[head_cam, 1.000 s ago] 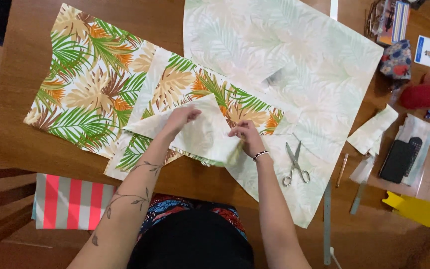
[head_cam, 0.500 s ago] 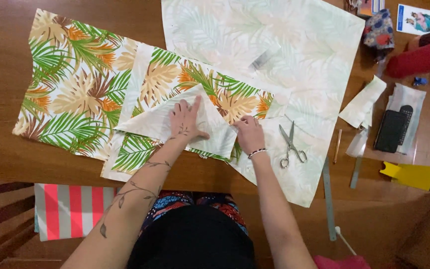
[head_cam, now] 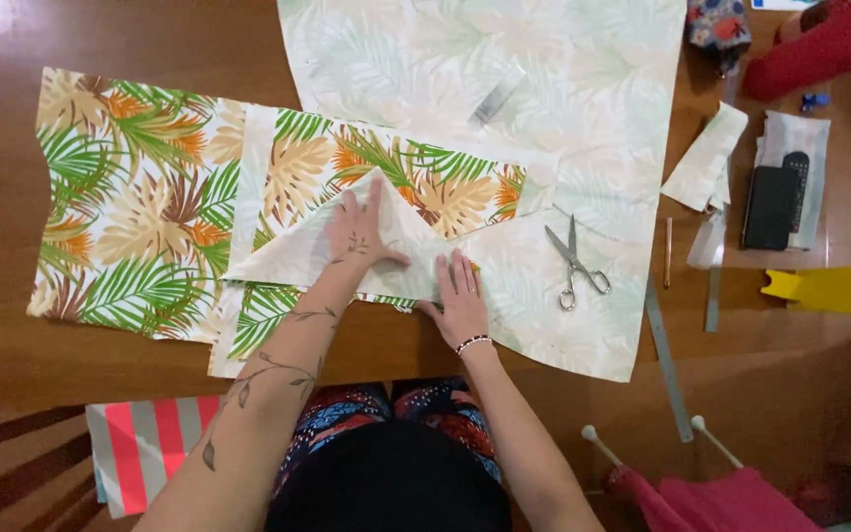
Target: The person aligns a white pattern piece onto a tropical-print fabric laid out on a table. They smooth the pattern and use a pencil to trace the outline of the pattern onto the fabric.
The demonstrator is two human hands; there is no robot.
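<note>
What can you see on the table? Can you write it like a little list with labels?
Left hand: flat on a folded pale fabric piece
Right hand: flat on the fold's right end, bead bracelet on the wrist
Underneath: leaf-print fabric, green, orange and brown
Above: large pale fabric, printed side down
Scissors: closed, right of the hands, untouched
Yellow tool: far right
Table: brown wood

The folded flap (head_cam: 322, 246), bunched and lifted a second ago, has been pressed flat. The left hand (head_cam: 359, 232) has been spread on it, and the right hand (head_cam: 460, 296) laid at its right edge.
</note>
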